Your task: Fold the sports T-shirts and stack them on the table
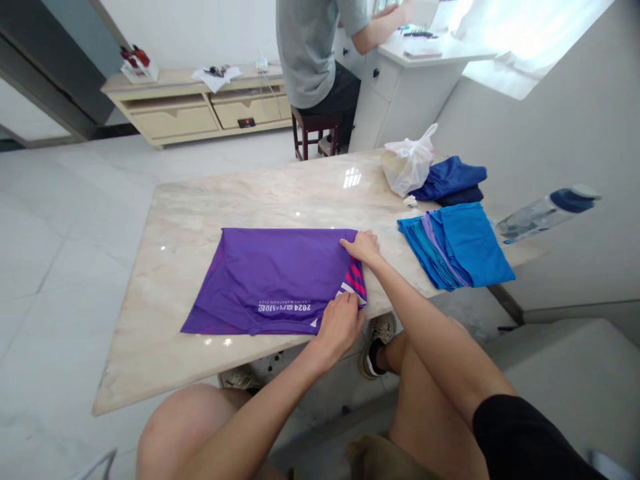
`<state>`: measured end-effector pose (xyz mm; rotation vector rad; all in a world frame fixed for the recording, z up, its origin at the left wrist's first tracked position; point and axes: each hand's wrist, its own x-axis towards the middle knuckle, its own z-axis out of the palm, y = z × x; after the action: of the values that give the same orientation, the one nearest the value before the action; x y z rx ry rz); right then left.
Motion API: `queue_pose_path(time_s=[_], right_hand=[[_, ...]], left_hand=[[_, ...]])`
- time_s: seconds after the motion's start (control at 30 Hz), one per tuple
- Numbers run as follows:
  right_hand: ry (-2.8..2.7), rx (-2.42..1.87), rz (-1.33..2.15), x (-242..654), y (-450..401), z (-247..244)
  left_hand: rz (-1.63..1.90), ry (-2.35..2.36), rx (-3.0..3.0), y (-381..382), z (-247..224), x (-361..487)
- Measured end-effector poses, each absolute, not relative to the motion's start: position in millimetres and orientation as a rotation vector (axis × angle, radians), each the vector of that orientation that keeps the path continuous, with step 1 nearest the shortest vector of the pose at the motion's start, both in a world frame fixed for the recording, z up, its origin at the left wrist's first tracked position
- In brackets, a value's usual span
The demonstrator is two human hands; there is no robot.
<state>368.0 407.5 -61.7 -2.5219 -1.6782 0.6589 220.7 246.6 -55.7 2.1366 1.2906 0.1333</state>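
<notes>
A purple shirt (280, 273) lies folded flat on the marble-patterned table, with white lettering near its front edge and pink stripes at its right end. My left hand (341, 323) has its fingers curled over the shirt's near right corner. At the far right corner, my right hand (364, 247) grips the cloth, its thumb stretched over the top. Parts of the fingers are hidden on both hands. To the right lies a stack of folded blue clothes (460, 243), with teal and lilac layers showing along its left side.
The table (200, 200) also bears a white plastic bag (410, 163), dark blue clothing (455, 177) and a clear water bottle (545, 213) at the right. Beyond it, a person in a grey shirt (310, 60) sits on a stool at a white desk. A low cabinet (175, 123) lines the wall.
</notes>
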Motion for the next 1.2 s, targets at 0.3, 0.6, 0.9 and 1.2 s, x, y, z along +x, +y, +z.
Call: queue_pose_path(time_s=[0.3,0.6,0.9,1.2], right_hand=[[-1.395,-1.936,0.713,338.3,415.3,-36.1],[-1.333,-1.308,1.246,251.9,469.2,-19.8],[-1.566,-1.083,1.644,145.0,505.2,-46.2],[-1.701,-1.258,1.755,133.1,518.8,-59.5]], left_hand=[[0.834,1.273,1.442,250.4,-38.8,163.4],[1.448,1.238,0.411,267.4,-46.2,54.3],[1.341,1.498,0.366,264.6,-59.5,-25.2],[1.147,1.523,0.875,255.1,-96.9,-62.7]])
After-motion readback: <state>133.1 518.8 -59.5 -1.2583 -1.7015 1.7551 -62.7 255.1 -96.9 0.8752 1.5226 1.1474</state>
